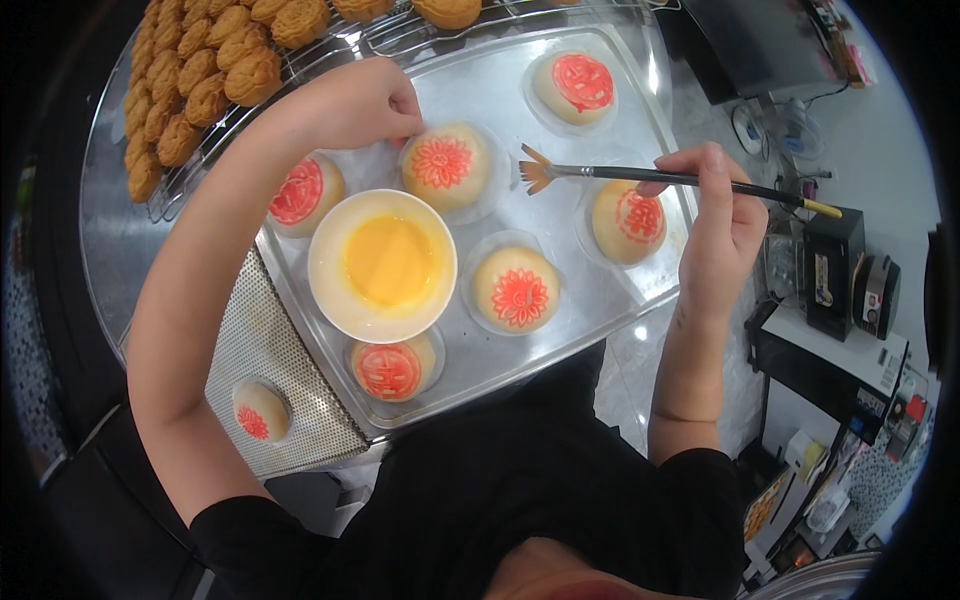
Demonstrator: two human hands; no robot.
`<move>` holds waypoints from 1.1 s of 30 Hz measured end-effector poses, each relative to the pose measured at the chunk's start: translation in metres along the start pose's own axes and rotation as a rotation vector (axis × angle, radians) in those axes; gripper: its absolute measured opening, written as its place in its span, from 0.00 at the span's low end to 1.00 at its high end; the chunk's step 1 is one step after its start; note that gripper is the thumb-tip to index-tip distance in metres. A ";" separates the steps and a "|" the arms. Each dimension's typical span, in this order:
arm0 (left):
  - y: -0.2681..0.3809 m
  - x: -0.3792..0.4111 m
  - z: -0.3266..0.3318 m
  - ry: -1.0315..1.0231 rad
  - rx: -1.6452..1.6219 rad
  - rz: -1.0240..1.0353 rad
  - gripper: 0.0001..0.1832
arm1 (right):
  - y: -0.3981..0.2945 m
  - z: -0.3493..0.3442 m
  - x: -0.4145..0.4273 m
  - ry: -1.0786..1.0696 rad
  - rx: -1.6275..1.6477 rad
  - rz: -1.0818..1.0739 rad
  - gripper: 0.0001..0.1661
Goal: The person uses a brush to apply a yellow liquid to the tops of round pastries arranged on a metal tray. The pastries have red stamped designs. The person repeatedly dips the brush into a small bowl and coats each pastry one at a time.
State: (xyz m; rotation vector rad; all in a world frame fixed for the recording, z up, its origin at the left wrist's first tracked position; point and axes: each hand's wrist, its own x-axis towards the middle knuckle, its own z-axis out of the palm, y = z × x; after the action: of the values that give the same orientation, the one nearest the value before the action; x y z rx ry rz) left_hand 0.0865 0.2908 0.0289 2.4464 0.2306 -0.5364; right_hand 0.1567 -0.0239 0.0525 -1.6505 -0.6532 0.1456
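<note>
In my right hand [716,202] is a fan-shaped artist's brush [637,174] with a black handle, its splayed tan bristles over the metal baking tray [600,300]. My left hand [367,105] reaches across the tray, thumb and finger bent together at the left edge of a round pale bun [446,166] stamped with a red flower. Whether they pinch its paper liner [495,176] is hidden. The brush tip hangs right of this bun, apart from it. A white bowl [319,262] of yellow liquid, which looks like beaten egg, stands nearer my body.
Other red-stamped buns [517,291] sit on round liners across the tray. One more bun [261,411] rests on a perforated metal sheet [247,337] at left. Golden molded pastries [199,71] fill a wire rack [337,45] beyond my left arm.
</note>
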 end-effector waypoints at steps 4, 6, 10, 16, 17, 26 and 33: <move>0.005 0.003 -0.003 0.038 0.167 0.036 0.11 | 0.003 0.007 0.000 -0.037 0.057 0.051 0.23; -0.002 0.007 -0.004 0.100 0.211 0.072 0.10 | 0.005 0.018 0.004 -0.127 0.059 0.050 0.22; -0.007 0.012 -0.014 0.100 0.184 0.088 0.09 | 0.020 0.034 0.024 -0.258 0.005 0.008 0.21; -0.014 0.010 -0.016 0.182 0.324 0.071 0.10 | 0.007 0.030 0.024 -0.026 -0.006 -0.044 0.22; -0.018 0.006 -0.017 0.221 0.294 0.049 0.10 | -0.005 0.034 0.020 -0.043 0.036 -0.052 0.21; -0.043 -0.124 -0.015 0.556 0.040 0.042 0.13 | -0.036 0.100 0.006 -0.467 -0.347 -0.661 0.07; -0.029 -0.214 0.054 0.531 0.306 -0.042 0.14 | -0.043 0.088 0.003 -0.348 -0.214 -0.350 0.12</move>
State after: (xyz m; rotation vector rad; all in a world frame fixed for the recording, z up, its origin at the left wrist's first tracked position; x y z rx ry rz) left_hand -0.1325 0.2729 0.0658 2.8504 0.4427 0.0840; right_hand 0.1055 0.0564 0.0760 -1.7010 -1.2480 0.1124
